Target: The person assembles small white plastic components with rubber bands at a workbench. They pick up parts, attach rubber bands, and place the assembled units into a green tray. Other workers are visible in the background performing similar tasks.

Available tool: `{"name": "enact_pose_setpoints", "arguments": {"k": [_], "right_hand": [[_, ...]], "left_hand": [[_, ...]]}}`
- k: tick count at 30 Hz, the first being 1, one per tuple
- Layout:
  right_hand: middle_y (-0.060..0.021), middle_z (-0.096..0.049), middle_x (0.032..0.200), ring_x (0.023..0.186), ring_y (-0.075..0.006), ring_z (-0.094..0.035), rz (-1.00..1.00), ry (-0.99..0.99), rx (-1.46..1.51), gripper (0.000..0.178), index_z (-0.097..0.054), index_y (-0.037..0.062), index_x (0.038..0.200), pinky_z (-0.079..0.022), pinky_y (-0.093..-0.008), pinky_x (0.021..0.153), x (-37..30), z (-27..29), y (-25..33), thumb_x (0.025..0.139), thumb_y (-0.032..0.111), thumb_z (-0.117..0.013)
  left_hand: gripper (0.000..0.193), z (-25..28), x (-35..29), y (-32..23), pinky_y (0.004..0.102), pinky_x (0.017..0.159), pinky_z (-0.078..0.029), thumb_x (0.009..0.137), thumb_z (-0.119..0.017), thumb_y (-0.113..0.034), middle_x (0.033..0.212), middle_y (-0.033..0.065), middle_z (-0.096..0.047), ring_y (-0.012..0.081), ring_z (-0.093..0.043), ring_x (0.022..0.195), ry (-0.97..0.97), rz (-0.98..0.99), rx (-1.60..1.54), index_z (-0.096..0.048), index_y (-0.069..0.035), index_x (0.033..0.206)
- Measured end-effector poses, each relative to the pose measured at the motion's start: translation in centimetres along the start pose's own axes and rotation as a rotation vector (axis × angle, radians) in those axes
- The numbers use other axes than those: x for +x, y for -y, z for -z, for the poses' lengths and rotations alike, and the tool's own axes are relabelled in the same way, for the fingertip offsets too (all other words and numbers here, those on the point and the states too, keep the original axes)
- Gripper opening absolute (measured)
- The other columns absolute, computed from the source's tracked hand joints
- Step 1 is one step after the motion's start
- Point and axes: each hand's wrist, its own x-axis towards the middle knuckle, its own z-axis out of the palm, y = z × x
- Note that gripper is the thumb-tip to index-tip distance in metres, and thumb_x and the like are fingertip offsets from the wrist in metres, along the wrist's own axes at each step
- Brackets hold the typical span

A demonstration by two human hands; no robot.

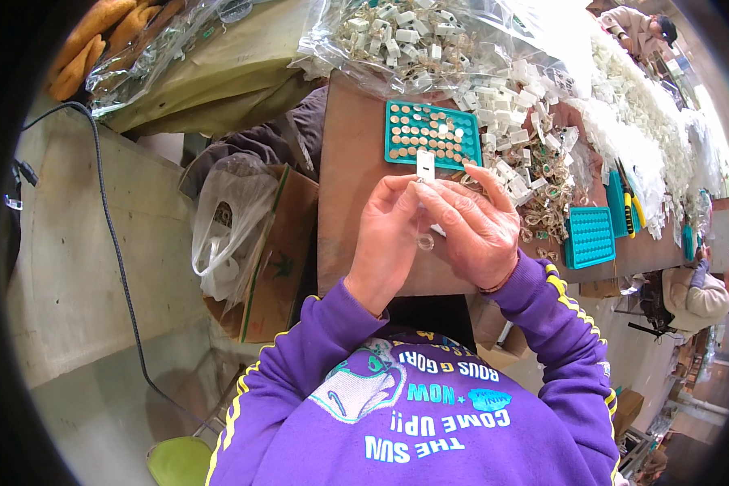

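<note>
White casing, small and boxy with a dark slot in its face, stands up from the meeting fingertips, in my view overlapping the near edge of a teal tray of round metallic discs. From my remote seat I see the left hand pinching its lower end between thumb and forefinger; the right hand bends its fingers in at the same end, though I can't tell whether they grip or only steady it. I'd expect it to be light and stiff, probably moulded plastic, smooth enough to skid from a corner pinch, and perhaps thin-walled enough to crack. I'd take it by the long side edges, off the slotted face. A pale loop hangs below (whether it joins the casing, I can't make out), looking limp and easily snagged.
</note>
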Motion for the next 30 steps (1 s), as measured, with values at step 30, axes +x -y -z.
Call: {"name": "enact_pose_setpoints", "arguments": {"k": [30], "right_hand": [[-0.0093, -0.065, 0.098, 0.079, -0.0244, -0.066, 0.109, 0.000, 0.058, 0.042, -0.065, -0.0001, 0.106, -0.056, -0.0330, 0.067, -1.9, 2.0, -1.1, 0.065, 0.010, -0.072]], "left_hand": [[0.031, -1.0, -2.6, -0.2, 0.0375, 0.102, -0.043, 0.101, -0.050, -0.027, 0.120, 0.0031, -0.060, 0.0164, -0.057, 0.112, 0.051, 0.460, -0.332, -0.053, -0.009, 0.126]]}}
